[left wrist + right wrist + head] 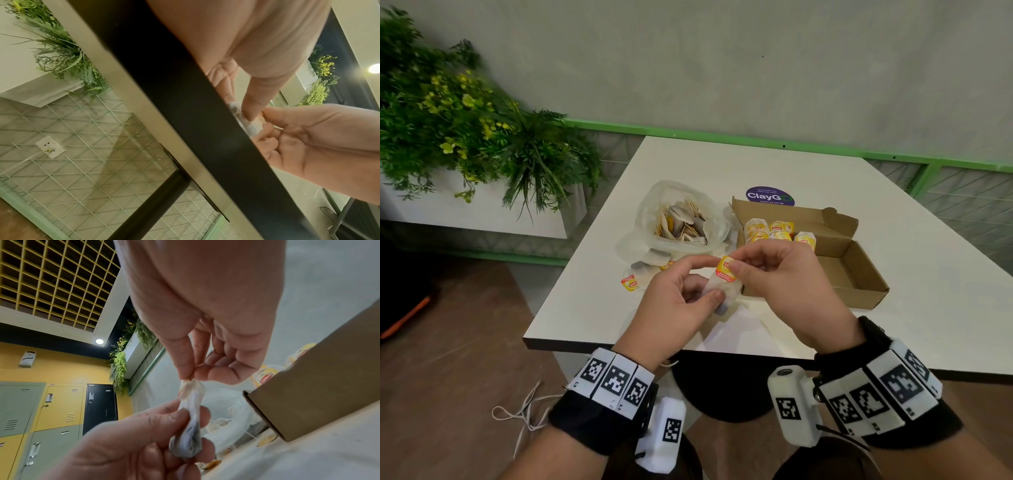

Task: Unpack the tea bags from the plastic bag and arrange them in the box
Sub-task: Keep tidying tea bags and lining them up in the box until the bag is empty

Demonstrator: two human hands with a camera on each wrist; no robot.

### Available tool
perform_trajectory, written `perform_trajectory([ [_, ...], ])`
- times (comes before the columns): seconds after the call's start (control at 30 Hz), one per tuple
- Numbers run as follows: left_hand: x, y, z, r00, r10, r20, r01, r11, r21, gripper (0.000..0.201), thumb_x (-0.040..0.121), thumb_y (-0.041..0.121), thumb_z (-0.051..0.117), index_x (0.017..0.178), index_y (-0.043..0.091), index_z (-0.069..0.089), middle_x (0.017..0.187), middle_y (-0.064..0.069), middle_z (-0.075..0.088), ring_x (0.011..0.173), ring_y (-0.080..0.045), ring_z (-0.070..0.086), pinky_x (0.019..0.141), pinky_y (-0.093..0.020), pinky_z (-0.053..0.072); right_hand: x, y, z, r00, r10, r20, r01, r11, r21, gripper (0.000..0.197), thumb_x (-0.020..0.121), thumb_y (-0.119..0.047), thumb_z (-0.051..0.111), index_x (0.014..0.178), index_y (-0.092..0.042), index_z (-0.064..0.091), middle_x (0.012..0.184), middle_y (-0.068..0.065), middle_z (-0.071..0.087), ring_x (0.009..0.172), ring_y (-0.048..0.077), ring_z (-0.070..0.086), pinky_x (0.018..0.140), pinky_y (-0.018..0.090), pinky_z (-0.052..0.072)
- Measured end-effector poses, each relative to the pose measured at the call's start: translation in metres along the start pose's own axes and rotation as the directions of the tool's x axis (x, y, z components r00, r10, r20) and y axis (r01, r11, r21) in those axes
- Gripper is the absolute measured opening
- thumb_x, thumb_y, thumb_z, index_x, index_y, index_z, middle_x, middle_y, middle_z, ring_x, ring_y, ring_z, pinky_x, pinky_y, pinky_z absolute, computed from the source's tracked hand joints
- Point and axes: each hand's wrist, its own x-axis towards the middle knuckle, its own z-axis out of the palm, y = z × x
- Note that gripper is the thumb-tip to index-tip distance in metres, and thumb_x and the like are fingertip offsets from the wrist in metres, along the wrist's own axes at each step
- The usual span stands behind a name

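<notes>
Both hands are up over the near edge of the white surface working on 1 tea bag. The left hand has its fingers curled round the lower pouch part, and the right hand pinches the top end by the yellow and red tag, thumb against fingertip, other fingers loosely bent. The right wrist view shows the same thing, the pouch strung between the 2 hands. The plastic bag sits open further back with a tangled heap of tea bags in it, too jumbled to count. Right beside it is the open cardboard box, with about 5 tea bags lined up in its far left end, though the right hand hides part of that. 2 more loose tea bags lie on the surface in front of the plastic bag. 1 purple round sticker is behind the box.
</notes>
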Motion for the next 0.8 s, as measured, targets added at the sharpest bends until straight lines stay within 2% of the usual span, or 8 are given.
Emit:
perform_trajectory([
  [0.07, 0.0, 0.0, 0.0, 1.0, 0.005, 0.002, -0.005, 1.0, -0.003, 0.03, 0.09, 0.003, 0.07, 0.118, 0.014, 0.067, 0.079, -0.007, 0.078, 0.076, -0.019, 0.071, 0.077, -0.037, 0.056, 0.001, -0.001, 0.0, 0.999, 0.034, 0.006, -0.035, 0.999, 0.025, 0.008, 0.085, -0.006, 0.077, 0.093, -0.007, 0.076, 0.085, 0.017, 0.075, 0.075, 0.021, 0.068, 0.072, 0.035, 0.056],
  [0.17, -0.001, 0.001, 0.001, 1.0, 0.01, -0.004, -0.01, 1.0, -0.007, 0.012, 0.095, 0.001, 0.067, 0.1, 0.01, 0.073, 0.075, -0.003, 0.076, 0.068, -0.018, 0.072, 0.066, -0.023, 0.052, 0.0, -0.002, -0.001, 0.999, 0.037, 0.007, -0.037, 0.998, 0.043, 0.009, 0.084, -0.004, 0.077, 0.092, -0.005, 0.075, 0.078, 0.015, 0.074, 0.065, 0.011, 0.064, 0.059, 0.02, 0.049],
  [0.27, 0.0, 0.001, 0.001, 1.0, 0.01, -0.014, -0.01, 1.0, -0.002, 0.01, 0.097, 0.005, 0.065, 0.095, 0.008, 0.074, 0.072, -0.001, 0.074, 0.066, -0.02, 0.072, 0.061, -0.02, 0.05, -0.002, -0.003, -0.002, 1.0, 0.011, 0.015, -0.012, 0.998, 0.058, 0.005, 0.084, 0.001, 0.075, 0.089, -0.001, 0.074, 0.069, 0.004, 0.072, 0.057, 0.002, 0.061, 0.053, 0.011, 0.044],
  [0.37, 0.001, 0.001, 0.001, 1.0, 0.017, -0.018, -0.017, 1.0, 0.023, 0.011, 0.099, 0.007, 0.063, 0.097, 0.006, 0.074, 0.072, -0.001, 0.074, 0.065, -0.016, 0.07, 0.06, -0.019, 0.048, -0.003, -0.002, -0.005, 0.999, 0.025, 0.038, -0.028, 0.996, 0.09, 0.003, 0.086, -0.001, 0.073, 0.085, -0.003, 0.073, 0.069, 0.003, 0.069, 0.059, 0.004, 0.057, 0.054, 0.013, 0.043],
  [0.5, 0.001, 0.003, 0.002, 0.999, 0.003, -0.033, -0.003, 1.0, 0.02, 0.012, 0.099, 0.008, 0.063, 0.091, 0.006, 0.072, 0.071, -0.002, 0.074, 0.062, -0.015, 0.07, 0.059, -0.021, 0.05, -0.008, -0.004, -0.007, 0.98, 0.08, 0.18, -0.096, 0.992, 0.087, 0.002, 0.086, -0.005, 0.073, 0.084, -0.004, 0.073, 0.079, 0.008, 0.068, 0.074, 0.018, 0.053, 0.066, 0.028, 0.042],
  [0.6, 0.001, 0.004, 0.001, 0.999, -0.022, -0.038, 0.023, 0.999, 0.026, 0.016, 0.099, 0.004, 0.061, 0.086, 0.008, 0.071, 0.067, 0.0, 0.072, 0.061, -0.015, 0.069, 0.059, -0.022, 0.05, -0.011, -0.004, -0.006, 0.97, 0.076, 0.23, -0.101, 0.99, 0.096, 0.002, 0.086, -0.005, 0.072, 0.085, -0.004, 0.072, 0.081, 0.012, 0.07, 0.075, 0.016, 0.059, 0.067, 0.024, 0.047],
  [0.7, 0.001, 0.006, 0.001, 0.999, -0.033, -0.041, 0.034, 0.998, 0.043, 0.019, 0.096, 0.0, 0.062, 0.081, 0.007, 0.071, 0.062, 0.005, 0.067, 0.057, -0.008, 0.063, 0.059, -0.02, 0.046, -0.011, -0.001, -0.004, 0.979, 0.038, 0.2, -0.046, 0.998, 0.034, 0.003, 0.088, -0.005, 0.073, 0.085, -0.006, 0.072, 0.087, 0.019, 0.072, 0.075, 0.017, 0.063, 0.067, 0.027, 0.052],
  [0.8, 0.0, 0.009, 0.001, 0.999, -0.042, -0.033, 0.044, 0.997, 0.057, 0.021, 0.097, 0.0, 0.059, 0.079, 0.004, 0.07, 0.058, 0.009, 0.062, 0.054, -0.002, 0.058, 0.056, -0.018, 0.043, -0.009, 0.002, 0.001, 0.992, -0.018, 0.128, 0.023, 0.999, -0.037, 0.005, 0.089, -0.001, 0.071, 0.086, -0.005, 0.07, 0.08, 0.014, 0.072, 0.069, 0.013, 0.064, 0.062, 0.023, 0.053],
])
